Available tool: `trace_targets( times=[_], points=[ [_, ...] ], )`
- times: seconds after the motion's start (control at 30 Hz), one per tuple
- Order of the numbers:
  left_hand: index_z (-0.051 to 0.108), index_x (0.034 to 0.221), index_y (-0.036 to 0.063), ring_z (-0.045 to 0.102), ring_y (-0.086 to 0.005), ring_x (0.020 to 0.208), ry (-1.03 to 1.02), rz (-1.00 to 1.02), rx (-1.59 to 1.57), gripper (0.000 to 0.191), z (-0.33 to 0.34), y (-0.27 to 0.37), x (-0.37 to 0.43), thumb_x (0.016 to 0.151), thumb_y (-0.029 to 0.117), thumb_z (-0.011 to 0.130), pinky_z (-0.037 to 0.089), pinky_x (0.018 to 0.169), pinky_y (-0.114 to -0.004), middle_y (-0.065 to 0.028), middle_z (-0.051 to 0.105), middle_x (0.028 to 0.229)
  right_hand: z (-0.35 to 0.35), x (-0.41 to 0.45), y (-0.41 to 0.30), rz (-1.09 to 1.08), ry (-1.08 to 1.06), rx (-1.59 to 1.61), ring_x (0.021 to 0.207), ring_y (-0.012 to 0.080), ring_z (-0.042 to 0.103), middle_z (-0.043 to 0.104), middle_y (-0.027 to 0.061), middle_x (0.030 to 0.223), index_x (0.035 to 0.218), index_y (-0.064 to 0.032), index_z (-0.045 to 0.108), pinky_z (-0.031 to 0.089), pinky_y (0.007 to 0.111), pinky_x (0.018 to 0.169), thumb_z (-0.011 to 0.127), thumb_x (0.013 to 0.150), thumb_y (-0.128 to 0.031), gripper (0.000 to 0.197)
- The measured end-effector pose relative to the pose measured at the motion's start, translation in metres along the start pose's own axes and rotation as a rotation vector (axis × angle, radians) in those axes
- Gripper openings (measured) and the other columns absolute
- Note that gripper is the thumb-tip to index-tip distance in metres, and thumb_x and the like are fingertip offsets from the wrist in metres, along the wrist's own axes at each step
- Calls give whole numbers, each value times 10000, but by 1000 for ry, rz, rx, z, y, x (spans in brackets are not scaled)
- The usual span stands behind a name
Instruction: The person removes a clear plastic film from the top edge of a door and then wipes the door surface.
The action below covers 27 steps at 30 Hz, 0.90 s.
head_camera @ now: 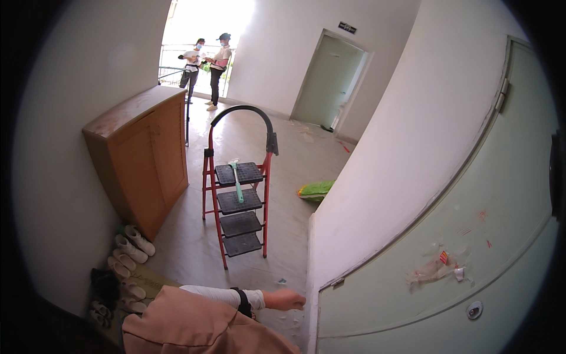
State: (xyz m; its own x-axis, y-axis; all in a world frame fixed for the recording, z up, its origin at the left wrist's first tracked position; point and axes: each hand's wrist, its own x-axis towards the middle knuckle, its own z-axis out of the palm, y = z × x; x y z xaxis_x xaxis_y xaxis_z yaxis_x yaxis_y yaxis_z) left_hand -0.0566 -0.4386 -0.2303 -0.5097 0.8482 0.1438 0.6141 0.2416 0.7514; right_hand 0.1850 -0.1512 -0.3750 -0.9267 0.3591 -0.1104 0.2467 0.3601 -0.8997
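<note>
From the left, across the front of my pink garment (190, 323), reaches an arm in a white sleeve with a black strap near the wrist. It appears to be my left arm. My left hand (285, 299) is curled beside the edge of the white wall; whether it holds anything is not clear. A small bit of skin shows below the strap, too hidden to name. My right hand is out of view. Before me stands a red stepladder (240, 201) with black treads. A scraper-like tool with a green-and-silver handle (238, 181) rests across its upper treads.
A wooden cabinet (141, 163) stands left, with several shoes (132, 248) near a mat. To the right is a pale green door (398, 301) with torn paper residue. A green bag (316, 191) lies past the wall corner. Two people (216, 66) stand by the far railing.
</note>
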Motion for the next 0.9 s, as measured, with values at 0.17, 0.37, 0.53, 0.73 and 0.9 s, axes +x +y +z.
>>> trace_targets(
  times=[0.17,0.37,0.53,0.73,0.9],
  points=[
    [568,914,49,571,-398,730,115,29,-63,179,-27,-4,-6,866,221,578,448,649,-444,-191,587,780,17,13,-7,-45,-29,-11,672,186,586,572,89,863,1015,-17,599,506,283,553,596,868,-184,222],
    [585,955,50,602,-370,790,76,-80,4,229,-46,-17,-17,836,244,612,462,681,-437,-166,635,841,30,20,-12,-90,-41,-31,670,186,585,570,88,861,1010,-15,599,505,281,551,595,867,-180,218],
    [586,950,53,594,-383,788,46,-103,-5,239,-52,-29,-18,837,262,613,460,676,-444,-181,628,825,36,28,-18,-126,2,-41,669,187,584,569,87,860,1005,-13,599,505,280,549,595,866,-176,214],
    [608,945,72,598,-390,751,73,-105,47,227,-67,-34,-13,830,267,627,466,642,-452,-193,621,791,33,-75,-2,11,321,-36,667,187,582,568,87,858,1000,-11,599,504,278,547,594,866,-172,210],
    [616,964,61,612,-360,767,161,-151,17,236,-82,-37,-9,815,241,653,481,657,-419,-145,648,819,45,-115,-3,78,551,-53,666,187,581,567,86,856,996,-10,599,503,277,545,594,865,-169,206]
  ],
)
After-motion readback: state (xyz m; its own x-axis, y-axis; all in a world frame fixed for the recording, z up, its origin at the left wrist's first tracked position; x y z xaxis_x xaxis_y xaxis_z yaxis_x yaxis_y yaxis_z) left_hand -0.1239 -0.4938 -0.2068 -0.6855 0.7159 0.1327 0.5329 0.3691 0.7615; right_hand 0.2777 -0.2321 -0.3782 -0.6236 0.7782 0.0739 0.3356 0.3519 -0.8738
